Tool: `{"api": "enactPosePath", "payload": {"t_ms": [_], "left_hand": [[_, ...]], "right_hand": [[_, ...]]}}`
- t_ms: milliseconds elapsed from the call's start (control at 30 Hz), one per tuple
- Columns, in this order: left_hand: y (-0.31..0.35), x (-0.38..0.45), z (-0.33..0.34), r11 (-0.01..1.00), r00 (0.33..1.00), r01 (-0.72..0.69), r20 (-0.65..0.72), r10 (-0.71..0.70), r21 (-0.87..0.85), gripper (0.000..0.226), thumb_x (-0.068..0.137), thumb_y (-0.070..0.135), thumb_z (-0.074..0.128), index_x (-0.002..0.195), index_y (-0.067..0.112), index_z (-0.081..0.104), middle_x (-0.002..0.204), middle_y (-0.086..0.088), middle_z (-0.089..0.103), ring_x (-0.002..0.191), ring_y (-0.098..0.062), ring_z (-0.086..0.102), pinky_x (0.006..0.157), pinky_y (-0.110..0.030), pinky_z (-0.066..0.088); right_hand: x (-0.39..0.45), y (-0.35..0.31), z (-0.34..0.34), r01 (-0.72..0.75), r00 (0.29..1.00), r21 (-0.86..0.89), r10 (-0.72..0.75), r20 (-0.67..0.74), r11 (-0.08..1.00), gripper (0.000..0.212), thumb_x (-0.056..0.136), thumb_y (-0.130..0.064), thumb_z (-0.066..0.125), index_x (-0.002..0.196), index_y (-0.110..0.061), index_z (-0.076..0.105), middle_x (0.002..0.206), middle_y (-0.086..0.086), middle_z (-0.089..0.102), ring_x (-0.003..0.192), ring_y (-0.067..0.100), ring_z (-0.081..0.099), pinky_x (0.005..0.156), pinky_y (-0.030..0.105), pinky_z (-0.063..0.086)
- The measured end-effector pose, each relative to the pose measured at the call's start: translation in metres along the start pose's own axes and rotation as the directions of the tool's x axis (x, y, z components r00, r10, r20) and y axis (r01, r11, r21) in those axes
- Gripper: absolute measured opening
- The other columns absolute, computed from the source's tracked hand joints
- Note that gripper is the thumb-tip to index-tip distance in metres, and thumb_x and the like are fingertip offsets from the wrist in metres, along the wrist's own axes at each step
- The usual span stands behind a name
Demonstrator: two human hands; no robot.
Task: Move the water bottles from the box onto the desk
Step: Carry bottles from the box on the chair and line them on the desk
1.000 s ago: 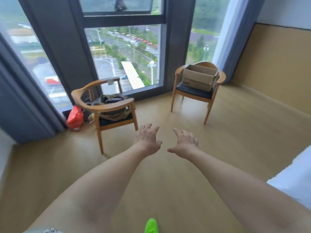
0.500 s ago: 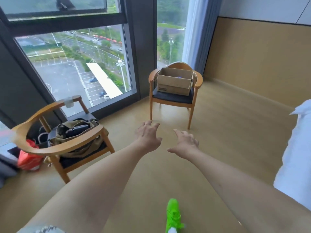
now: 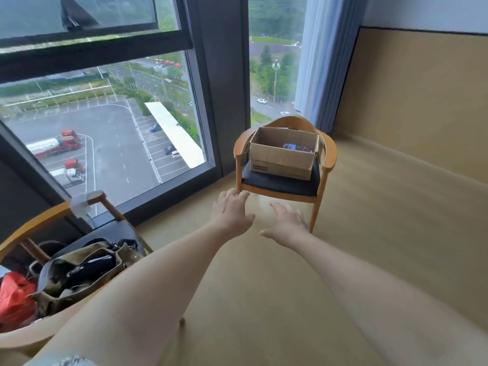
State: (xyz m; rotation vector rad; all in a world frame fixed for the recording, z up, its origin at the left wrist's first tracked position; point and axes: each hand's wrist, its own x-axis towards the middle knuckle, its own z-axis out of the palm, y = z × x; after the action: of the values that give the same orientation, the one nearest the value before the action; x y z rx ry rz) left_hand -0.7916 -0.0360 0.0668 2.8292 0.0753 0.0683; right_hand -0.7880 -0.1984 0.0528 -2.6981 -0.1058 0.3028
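While both arms are reaching out, the left hand point(image 3: 232, 212) and right hand point(image 3: 289, 220) are hanging empty, fingers spread, short of the far box point(image 3: 282, 161); closing in seems next.

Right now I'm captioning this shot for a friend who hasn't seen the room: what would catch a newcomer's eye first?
Two bare arms stretch forward, the left hand and right hand open and empty above the floor. Beyond them an open cardboard box sits on a wooden chair by the tall window. At lower left, a second chair holds an olive bag.
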Motion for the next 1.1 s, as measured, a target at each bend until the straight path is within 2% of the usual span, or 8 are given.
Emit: {"api": "enactPosePath", "payload": {"t_ms": [200,300,433,567,733,867,1100], "left_hand": [[-0.011,0.108,0.026,1.0,0.998,0.005,0.068,-0.004,-0.004,0.066,0.089,0.043,0.073,0.148,0.028,0.047,0.147,-0.006,0.049,0.138,-0.029,0.04,0.105,-0.047,0.046],[-0.018,0.172,0.042,0.999,0.995,-0.035,0.098,0.035,0.0,0.063,0.089,0.045,0.072,0.145,0.029,0.048,0.142,-0.005,0.05,0.134,-0.03,0.041,0.102,-0.047,0.048],[-0.022,0.269,0.059,0.995,0.987,-0.101,0.126,0.101,-0.008,0.057,0.088,0.043,0.07,0.14,0.027,0.051,0.135,-0.002,0.051,0.13,-0.029,0.043,0.098,-0.045,0.051],[-0.021,0.372,0.063,0.992,0.984,-0.117,0.134,0.121,-0.039,0.058,0.088,0.044,0.067,0.14,0.025,0.051,0.136,-0.004,0.052,0.13,-0.029,0.043,0.096,-0.044,0.047],[-0.02,0.476,0.067,0.985,0.966,-0.17,0.193,0.172,-0.028,0.057,0.09,0.045,0.067,0.141,0.025,0.05,0.141,-0.005,0.052,0.131,-0.029,0.044,0.099,-0.048,0.051],[-0.027,0.537,0.08,0.986,0.954,-0.162,0.251,0.166,-0.036,0.057,0.091,0.041,0.065,0.144,0.03,0.047,0.144,-0.004,0.05,0.133,-0.029,0.042,0.102,-0.048,0.047],[-0.027,0.636,0.127,0.994,0.934,-0.109,0.342,0.105,-0.008,0.051,0.092,0.04,0.064,0.14,0.027,0.049,0.136,-0.003,0.05,0.129,-0.029,0.043,0.102,-0.046,0.047]], "right_hand": [[0.099,0.007,-0.007,-0.025,0.999,0.018,0.025,0.02,1.0,0.092,0.079,-0.057,0.08,0.155,-0.04,0.031,0.155,-0.001,0.044,0.142,0.028,0.039,0.108,0.048,0.041],[0.156,0.016,-0.011,-0.075,0.997,0.02,0.074,0.007,0.997,0.089,0.078,-0.057,0.08,0.152,-0.039,0.035,0.148,0.0,0.048,0.135,0.028,0.043,0.104,0.046,0.042],[0.241,0.021,-0.02,-0.157,0.988,0.02,0.157,0.008,0.987,0.092,0.078,-0.055,0.08,0.155,-0.039,0.032,0.152,0.0,0.045,0.138,0.029,0.04,0.107,0.047,0.04],[0.326,0.019,-0.038,-0.211,0.977,0.012,0.211,0.002,0.977,0.087,0.081,-0.055,0.078,0.153,-0.036,0.033,0.148,0.001,0.048,0.135,0.029,0.043,0.106,0.047,0.042],[0.42,0.0,-0.055,-0.221,0.975,0.025,0.221,-0.003,0.975,0.084,0.085,-0.053,0.075,0.154,-0.031,0.033,0.148,0.004,0.049,0.135,0.031,0.044,0.105,0.049,0.042],[0.475,0.001,-0.056,-0.253,0.966,0.05,0.25,0.062,0.966,0.083,0.086,-0.049,0.074,0.156,-0.03,0.032,0.152,0.004,0.045,0.137,0.029,0.041,0.107,0.047,0.041],[0.586,0.039,-0.065,-0.322,0.935,0.017,0.315,0.164,0.947,0.083,0.084,-0.05,0.075,0.154,-0.028,0.036,0.148,0.006,0.048,0.136,0.032,0.043,0.107,0.047,0.042]]}}
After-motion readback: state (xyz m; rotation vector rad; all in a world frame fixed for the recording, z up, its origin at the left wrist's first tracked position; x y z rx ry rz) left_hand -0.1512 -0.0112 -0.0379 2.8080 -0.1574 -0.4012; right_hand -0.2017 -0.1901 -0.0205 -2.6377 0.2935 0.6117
